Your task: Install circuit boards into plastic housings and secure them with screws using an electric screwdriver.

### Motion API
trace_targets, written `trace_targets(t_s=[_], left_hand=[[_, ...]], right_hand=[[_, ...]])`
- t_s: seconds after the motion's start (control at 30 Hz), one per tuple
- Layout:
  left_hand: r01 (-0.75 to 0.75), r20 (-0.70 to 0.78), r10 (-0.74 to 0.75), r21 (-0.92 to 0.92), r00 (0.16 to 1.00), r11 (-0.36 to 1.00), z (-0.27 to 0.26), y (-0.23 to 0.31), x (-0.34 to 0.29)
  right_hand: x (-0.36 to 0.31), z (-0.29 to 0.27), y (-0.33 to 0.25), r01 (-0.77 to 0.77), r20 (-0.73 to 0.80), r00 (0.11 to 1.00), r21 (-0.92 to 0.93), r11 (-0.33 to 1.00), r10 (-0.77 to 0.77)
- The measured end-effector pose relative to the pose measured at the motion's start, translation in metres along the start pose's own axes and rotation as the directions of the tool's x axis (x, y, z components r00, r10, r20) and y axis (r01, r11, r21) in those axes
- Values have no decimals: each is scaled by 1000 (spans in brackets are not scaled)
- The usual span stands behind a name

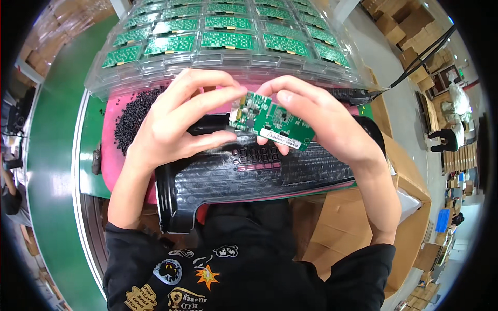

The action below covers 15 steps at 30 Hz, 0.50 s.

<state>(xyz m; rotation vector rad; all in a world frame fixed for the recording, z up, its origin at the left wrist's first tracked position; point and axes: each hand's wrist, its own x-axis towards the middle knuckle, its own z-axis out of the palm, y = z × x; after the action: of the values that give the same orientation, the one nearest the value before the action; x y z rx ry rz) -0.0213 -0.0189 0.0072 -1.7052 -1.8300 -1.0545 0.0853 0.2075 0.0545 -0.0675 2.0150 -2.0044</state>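
Observation:
A green circuit board (282,118) with a white label strip is tilted above a black plastic housing (218,179). My right hand (316,111) grips it, thumb on top and fingertips showing below its lower edge. My left hand (179,116) is at the board's left end, thumb and fingers spread apart. Its index fingertip is at the upper left corner, and its thumb is close under the lower left corner; whether they press on the board, I cannot tell. The long housing lies across the pink mat (115,168), with a group of small rectangular openings in its middle.
Stacked clear plastic trays (228,58) of green circuit boards stand at the far side. Small black screws or pellets (136,120) are piled left of my hands. A black cylindrical tool (353,96) with a cable lies at right, above a cardboard box (342,223). A green surface (52,155) runs along the left.

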Motion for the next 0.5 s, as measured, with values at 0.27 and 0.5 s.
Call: trace_targets(t_s=[0.27, 0.5], left_hand=[[70, 127, -64, -47, 990, 996, 5, 9, -2], [208, 117, -206, -2, 971, 978, -1, 4, -2]], right_hand=[[-10, 6, 14, -75, -2, 997, 33, 997, 75], [-28, -10, 20, 180, -207, 930, -466, 866, -304]])
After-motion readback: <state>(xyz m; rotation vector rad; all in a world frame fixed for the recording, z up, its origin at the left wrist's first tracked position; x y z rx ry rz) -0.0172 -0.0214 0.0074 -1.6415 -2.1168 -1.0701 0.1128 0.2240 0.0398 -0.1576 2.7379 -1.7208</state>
